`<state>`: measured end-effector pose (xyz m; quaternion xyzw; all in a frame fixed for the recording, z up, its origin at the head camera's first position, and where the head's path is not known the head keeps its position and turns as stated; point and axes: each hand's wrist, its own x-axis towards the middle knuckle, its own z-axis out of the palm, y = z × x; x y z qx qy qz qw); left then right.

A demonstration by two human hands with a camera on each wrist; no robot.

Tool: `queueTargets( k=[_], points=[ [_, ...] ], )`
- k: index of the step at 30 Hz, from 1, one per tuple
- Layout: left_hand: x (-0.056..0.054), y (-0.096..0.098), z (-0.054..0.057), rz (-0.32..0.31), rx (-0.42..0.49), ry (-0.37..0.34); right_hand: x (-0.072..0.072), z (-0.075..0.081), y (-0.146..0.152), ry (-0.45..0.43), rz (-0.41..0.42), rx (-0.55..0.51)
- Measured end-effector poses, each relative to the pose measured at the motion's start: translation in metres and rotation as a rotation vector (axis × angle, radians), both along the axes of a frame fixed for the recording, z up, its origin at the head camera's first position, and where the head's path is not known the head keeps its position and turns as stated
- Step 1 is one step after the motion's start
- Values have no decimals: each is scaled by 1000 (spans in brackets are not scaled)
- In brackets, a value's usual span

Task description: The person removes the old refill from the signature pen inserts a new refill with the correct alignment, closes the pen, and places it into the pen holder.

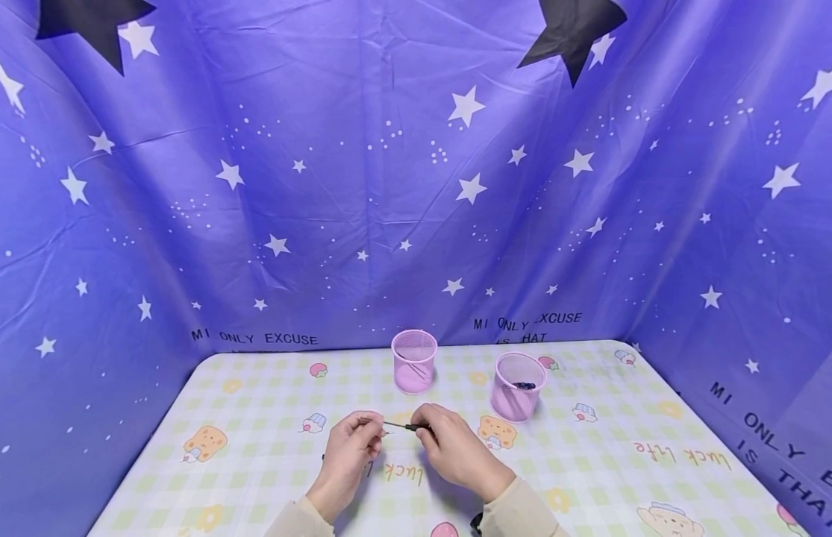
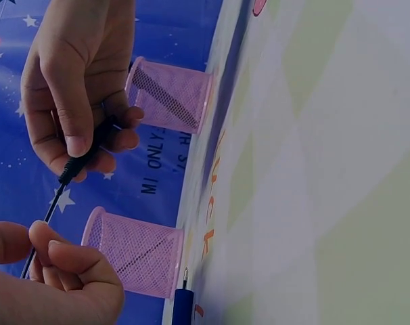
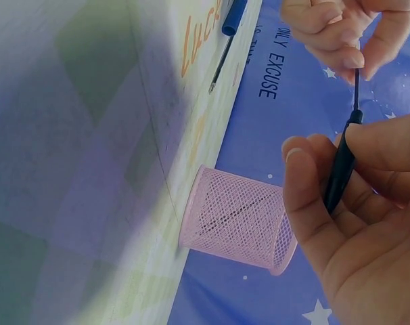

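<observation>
Above the middle of the table, my left hand (image 1: 345, 455) pinches a thin dark pen refill (image 3: 356, 88) between thumb and fingertips. My right hand (image 1: 456, 451) holds a black tapered pen barrel (image 3: 342, 169) in its curled fingers. The refill runs in a straight line from the barrel's narrow end to the left fingertips. How far it reaches inside the barrel is hidden. On the table near my left hand lies a blue pen barrel (image 3: 233, 17) with a refill tip (image 3: 222, 64) sticking out; the left hand mostly hides it in the head view.
Beyond the hands stands a pink mesh cup (image 1: 405, 380) with thin sticks inside. To its right, a second pink mesh cup (image 1: 506, 406) holds small dark pieces (image 1: 523, 385). A patterned cloth (image 1: 254, 403) covers the table, and a starry blue curtain (image 1: 362, 186) hangs behind it.
</observation>
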<state>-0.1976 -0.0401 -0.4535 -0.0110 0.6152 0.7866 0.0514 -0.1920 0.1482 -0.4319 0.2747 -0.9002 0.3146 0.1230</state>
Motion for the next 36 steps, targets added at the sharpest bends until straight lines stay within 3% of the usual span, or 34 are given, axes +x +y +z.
queueTargets(
  k=[17,36],
  points=[
    [2,-1,-3,-2,-34,49,0,0,0,-22,-3,13],
    [1,-2,-2,-18,-28,41,-1,0,0,-15,-1,8]
  ],
)
